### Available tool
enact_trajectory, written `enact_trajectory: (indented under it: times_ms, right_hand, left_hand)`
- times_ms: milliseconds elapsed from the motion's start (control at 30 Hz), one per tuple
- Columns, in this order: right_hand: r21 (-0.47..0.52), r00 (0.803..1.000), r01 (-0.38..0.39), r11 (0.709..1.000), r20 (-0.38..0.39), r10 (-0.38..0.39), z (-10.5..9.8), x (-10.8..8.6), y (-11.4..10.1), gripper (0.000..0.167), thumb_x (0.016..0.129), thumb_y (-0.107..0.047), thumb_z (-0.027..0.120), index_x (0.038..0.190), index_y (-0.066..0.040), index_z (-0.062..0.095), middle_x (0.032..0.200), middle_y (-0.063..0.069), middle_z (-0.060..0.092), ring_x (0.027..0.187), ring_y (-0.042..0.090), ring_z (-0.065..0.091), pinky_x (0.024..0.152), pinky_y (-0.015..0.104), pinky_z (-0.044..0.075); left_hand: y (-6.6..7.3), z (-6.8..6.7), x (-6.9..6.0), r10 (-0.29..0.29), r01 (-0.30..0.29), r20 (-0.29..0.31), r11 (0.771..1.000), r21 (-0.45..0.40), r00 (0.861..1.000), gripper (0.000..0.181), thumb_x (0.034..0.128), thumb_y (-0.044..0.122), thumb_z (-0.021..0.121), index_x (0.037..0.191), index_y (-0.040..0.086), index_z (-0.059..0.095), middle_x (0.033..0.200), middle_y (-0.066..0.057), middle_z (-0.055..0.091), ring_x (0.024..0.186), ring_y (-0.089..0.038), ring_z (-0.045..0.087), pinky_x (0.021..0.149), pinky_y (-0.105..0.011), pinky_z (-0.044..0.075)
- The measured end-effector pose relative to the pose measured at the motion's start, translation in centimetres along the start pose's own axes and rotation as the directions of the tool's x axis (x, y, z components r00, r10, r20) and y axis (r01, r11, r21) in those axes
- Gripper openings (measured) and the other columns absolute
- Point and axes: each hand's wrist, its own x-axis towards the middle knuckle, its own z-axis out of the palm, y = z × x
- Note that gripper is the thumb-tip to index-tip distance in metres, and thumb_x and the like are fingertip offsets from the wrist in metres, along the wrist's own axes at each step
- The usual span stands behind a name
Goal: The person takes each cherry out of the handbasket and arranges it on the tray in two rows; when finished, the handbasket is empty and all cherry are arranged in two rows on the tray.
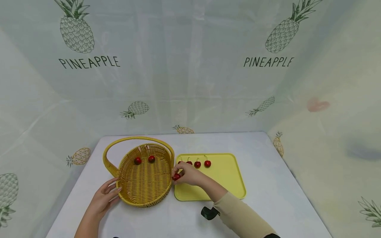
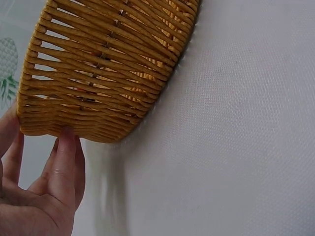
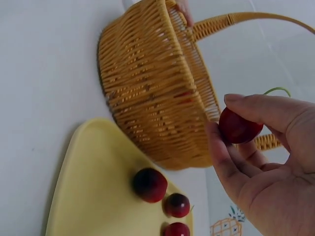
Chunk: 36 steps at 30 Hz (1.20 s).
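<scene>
My left hand [image 1: 103,199] holds the near left rim of a yellow-brown wicker basket [image 1: 144,201]. In the left wrist view one fingertip [image 2: 67,133] presses the woven outer wall [image 2: 98,73], while other fingers reach the rim. Two red cherries, one on the left [image 1: 137,160] and one on the right [image 1: 151,159], lie inside the basket. Between thumb and fingers my right hand [image 3: 270,172] pinches a dark red cherry [image 3: 238,127] with a green stem. It is beside the basket's right rim, over the left edge of a yellow tray [image 1: 220,181].
Along the tray's back edge several stemmed cherries [image 1: 207,163] sit in a row, some partly behind the right hand. The basket's tall handle [image 1: 140,138] arches over its far side. White cloth [image 1: 268,172] covers the table, with a pineapple-print curtain [image 1: 184,82] behind.
</scene>
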Motion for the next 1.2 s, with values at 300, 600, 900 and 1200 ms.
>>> enact_trajectory:
  times_ms: [300,600,900,1200]
  right_hand:
    - [-0.016,0.998,-0.025,1.0,-0.065,0.024,-1.0,-1.0,1.8,0.021,0.079,0.004,0.077,0.09,-0.011,0.067,0.097,-0.001,0.056,0.074,0.012,0.056,0.066,0.026,0.05]
    - [0.014,0.986,-0.102,0.995,-0.133,0.103,-1.3,-1.8,3.5,0.02,0.082,0.0,0.076,0.098,-0.009,0.068,0.1,-0.001,0.063,0.086,0.017,0.062,0.073,0.03,0.054]
    - [0.07,0.974,-0.123,0.99,-0.18,0.134,-1.3,-2.0,5.5,0.019,0.084,-0.003,0.075,0.101,-0.007,0.068,0.1,0.004,0.06,0.086,0.018,0.062,0.072,0.031,0.055]
    - [0.104,0.948,-0.189,0.976,-0.241,0.209,-1.1,-2.1,6.4,0.023,0.082,-0.004,0.077,0.103,-0.006,0.066,0.098,0.005,0.059,0.087,0.019,0.06,0.07,0.031,0.054]
  left_hand:
    - [0.1,0.0,-0.1,0.009,-0.009,0.003,1.0,0.003,1.0,0.053,0.0908,0.011,0.07,0.138,0.019,0.048,0.125,-0.004,0.05,0.096,-0.006,0.061,0.086,-0.033,0.054]
    - [0.1,0.1,-0.2,0.007,-0.007,0.002,1.0,0.008,1.0,0.056,0.0909,0.012,0.07,0.141,0.017,0.045,0.128,-0.006,0.048,0.096,-0.006,0.061,0.085,-0.032,0.054]
    - [-0.1,0.0,0.0,0.019,-0.019,0.014,1.0,0.005,1.0,0.056,0.0912,0.011,0.07,0.141,0.017,0.045,0.128,-0.007,0.047,0.097,-0.006,0.061,0.086,-0.033,0.054]
    - [0.0,0.0,0.0,0.005,-0.005,0.007,1.0,0.01,1.0,0.06,0.0908,0.012,0.07,0.144,0.013,0.042,0.132,-0.011,0.046,0.096,-0.006,0.061,0.086,-0.033,0.054]
